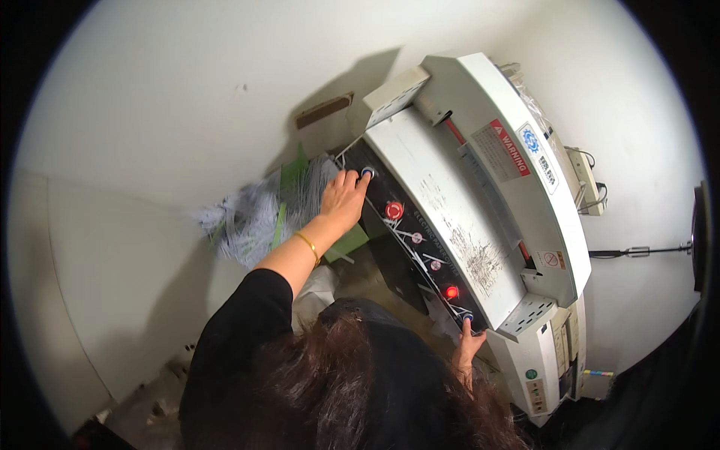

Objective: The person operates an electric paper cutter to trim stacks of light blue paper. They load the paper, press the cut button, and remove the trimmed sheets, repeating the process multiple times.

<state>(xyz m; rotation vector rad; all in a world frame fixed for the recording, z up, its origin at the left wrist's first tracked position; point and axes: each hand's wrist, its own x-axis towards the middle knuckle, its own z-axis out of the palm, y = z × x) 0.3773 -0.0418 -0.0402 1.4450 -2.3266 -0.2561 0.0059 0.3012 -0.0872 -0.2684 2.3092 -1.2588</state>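
Left hand and right hand touch the panel at opposite ends.

- A large off-white machine stands slanted in front of both hands, its worktable running from beyond the left hand to beside the right hand.
- Its narrow black control panel spans the gap between the hands.
- One blue-centred push button sits under a fingertip of the left hand.
- A matching blue button is touched by a digit of the right hand.
- Between the hands, from left to right: a red mushroom-shaped knob, two small pale round buttons, and a glowing red light nearest the right hand.
- Dark scuffs mark the worktable beyond the right hand.
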